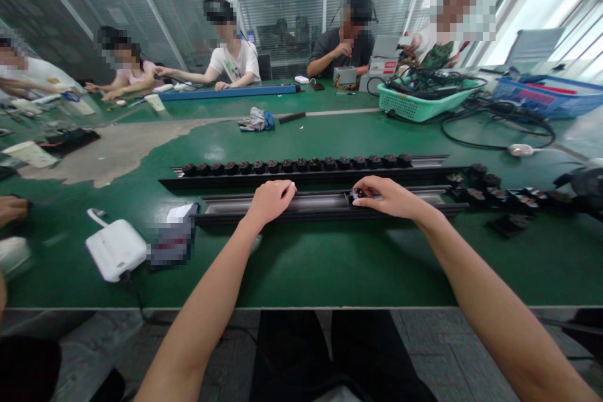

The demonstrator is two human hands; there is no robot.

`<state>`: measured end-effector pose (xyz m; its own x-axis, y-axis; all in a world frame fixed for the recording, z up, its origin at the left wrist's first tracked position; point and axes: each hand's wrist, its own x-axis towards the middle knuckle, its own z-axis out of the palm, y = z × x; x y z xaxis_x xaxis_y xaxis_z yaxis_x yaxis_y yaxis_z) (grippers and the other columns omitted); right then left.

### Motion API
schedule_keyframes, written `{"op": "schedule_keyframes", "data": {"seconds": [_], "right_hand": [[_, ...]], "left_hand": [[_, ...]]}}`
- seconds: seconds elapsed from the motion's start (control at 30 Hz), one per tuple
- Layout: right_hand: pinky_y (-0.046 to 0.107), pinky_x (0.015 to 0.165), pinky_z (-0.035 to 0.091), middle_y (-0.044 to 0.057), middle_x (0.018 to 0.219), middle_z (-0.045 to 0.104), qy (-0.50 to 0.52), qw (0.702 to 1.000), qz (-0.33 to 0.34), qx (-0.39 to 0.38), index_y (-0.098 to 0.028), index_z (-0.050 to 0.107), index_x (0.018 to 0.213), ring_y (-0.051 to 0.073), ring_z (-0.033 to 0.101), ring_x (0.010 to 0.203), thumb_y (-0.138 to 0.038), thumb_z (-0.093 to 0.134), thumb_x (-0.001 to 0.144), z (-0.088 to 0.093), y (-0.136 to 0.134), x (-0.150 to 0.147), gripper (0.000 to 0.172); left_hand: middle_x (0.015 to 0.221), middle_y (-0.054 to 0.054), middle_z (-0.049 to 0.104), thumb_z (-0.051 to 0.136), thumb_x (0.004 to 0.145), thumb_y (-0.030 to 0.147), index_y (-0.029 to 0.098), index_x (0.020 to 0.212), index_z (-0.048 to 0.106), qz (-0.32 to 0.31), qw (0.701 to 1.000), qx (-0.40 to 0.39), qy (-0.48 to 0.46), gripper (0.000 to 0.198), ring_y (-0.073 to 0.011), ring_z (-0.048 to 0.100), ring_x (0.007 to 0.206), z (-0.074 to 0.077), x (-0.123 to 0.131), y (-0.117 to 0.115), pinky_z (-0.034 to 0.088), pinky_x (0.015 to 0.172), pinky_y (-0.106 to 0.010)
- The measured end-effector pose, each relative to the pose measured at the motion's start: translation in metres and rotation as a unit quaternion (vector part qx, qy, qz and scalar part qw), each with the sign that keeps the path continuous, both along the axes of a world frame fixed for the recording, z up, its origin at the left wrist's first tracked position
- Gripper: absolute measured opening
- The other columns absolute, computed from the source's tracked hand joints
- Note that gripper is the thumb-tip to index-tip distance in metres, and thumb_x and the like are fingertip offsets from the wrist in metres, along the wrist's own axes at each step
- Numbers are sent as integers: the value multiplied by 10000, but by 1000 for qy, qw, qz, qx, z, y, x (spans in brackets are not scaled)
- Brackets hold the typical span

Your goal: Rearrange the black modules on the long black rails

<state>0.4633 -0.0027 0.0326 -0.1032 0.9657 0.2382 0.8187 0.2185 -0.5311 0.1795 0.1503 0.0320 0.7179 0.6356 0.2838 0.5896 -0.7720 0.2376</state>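
A long black rail with a grey inner channel lies on the table in front of me. My left hand is closed on the rail left of its middle, with the fingers curled over it. My right hand pinches a small black socket module at the rail's channel. How deep that module sits cannot be made out. Behind it lies a second black rail, holding a row of several round black modules. More loose modules are scattered at the right end of the rails.
A white power adapter and a dark pouch lie on the left. At the back right stand a green basket of cables and a blue basket. A crumpled glove lies beyond the rails. Several people sit across the table.
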Motion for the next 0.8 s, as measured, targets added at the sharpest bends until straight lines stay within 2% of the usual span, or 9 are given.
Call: {"op": "schedule_keyframes", "data": {"seconds": [0.8], "right_hand": [[316, 699, 419, 35, 787, 595, -7, 1000, -3, -13, -176, 670, 1034, 183, 548, 735, -546, 605, 880, 2, -2, 5, 406]], "left_hand": [[979, -58, 766, 363, 996, 343, 230, 915, 721, -1, 1000, -1, 2, 384, -237, 703, 957, 1, 0, -1, 492, 802, -316]]}}
